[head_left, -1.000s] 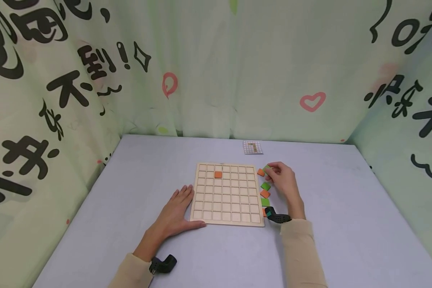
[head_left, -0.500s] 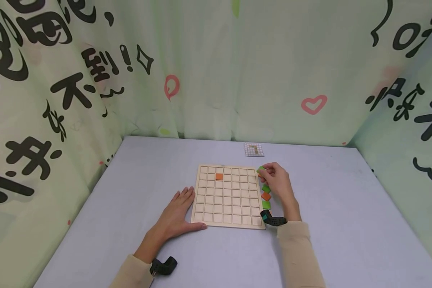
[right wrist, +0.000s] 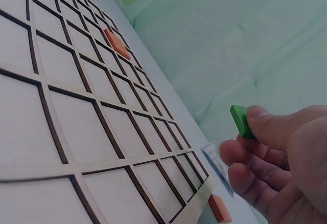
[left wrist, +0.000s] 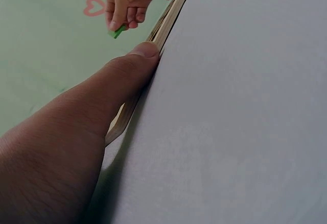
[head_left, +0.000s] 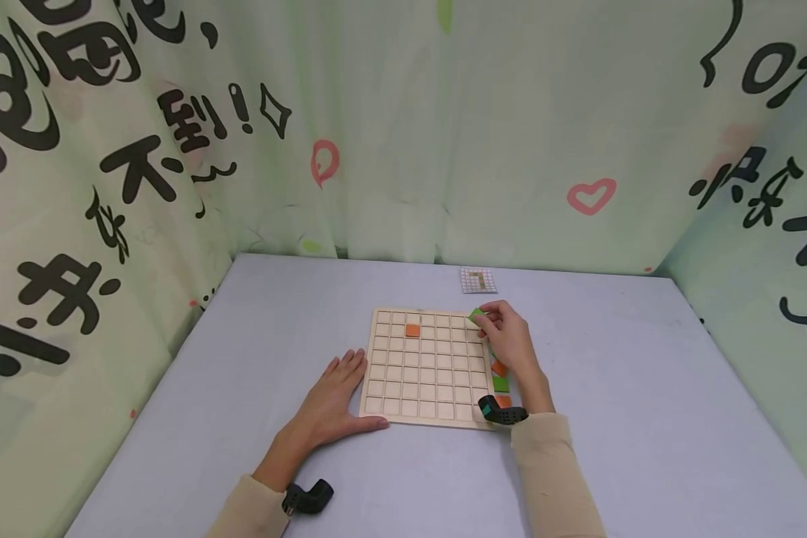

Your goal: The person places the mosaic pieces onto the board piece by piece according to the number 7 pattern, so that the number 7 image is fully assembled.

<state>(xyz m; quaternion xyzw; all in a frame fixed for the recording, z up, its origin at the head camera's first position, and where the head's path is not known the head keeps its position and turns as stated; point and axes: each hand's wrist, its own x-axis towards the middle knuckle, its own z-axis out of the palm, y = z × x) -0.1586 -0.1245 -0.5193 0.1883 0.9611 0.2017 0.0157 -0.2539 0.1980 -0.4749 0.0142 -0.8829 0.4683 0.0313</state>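
A wooden grid board [head_left: 400, 391] lies on the table, with one orange tile [head_left: 413, 330] in a cell of its second row from the back. My left hand [head_left: 329, 400] rests at the board's near left corner, fingers straight along the left side. In the left wrist view its thumb [left wrist: 145, 50] touches the front edge. Between thumb and fingertips, my right hand [head_left: 511, 344] pinches a green square tile [right wrist: 240, 121]. It holds the tile raised over the board's far right corner.
Along the board's right side lie loose tiles: an orange one [head_left: 500, 368], a green one [head_left: 501, 384] and another orange one [head_left: 503, 401]. The right hand hides part of that row. A small card with a grid pattern [head_left: 477, 281] lies behind the board. Printed curtains [head_left: 390, 149] enclose the table.
My right hand has carried the green tile leftward, from beside the board to over its far right corner. The left hand keeps its place at the board.
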